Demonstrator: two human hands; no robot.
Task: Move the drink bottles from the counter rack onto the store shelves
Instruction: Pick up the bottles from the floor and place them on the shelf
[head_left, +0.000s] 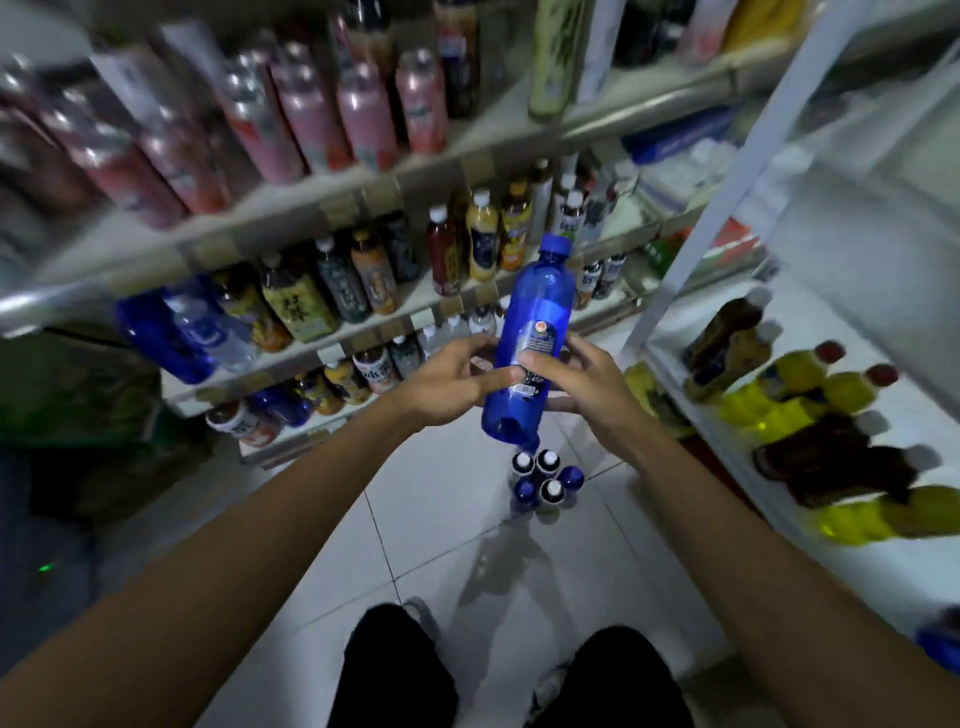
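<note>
A blue plastic drink bottle (537, 312) with a blue cap stands nearly upright in the air at the centre of the view. My left hand (452, 382) grips its lower left side. From the right, my right hand (576, 382) holds it with the thumb across the label. Store shelves (291, 202) packed with bottles and cans fill the left and top. A white counter rack (893, 410) on the right carries yellow and dark bottles lying on their sides.
Several blue and white-capped bottles (545, 480) stand in a cluster on the white tiled floor just below the held bottle. Two blue bottles (171, 332) sit at the left end of a middle shelf. My legs show at the bottom edge.
</note>
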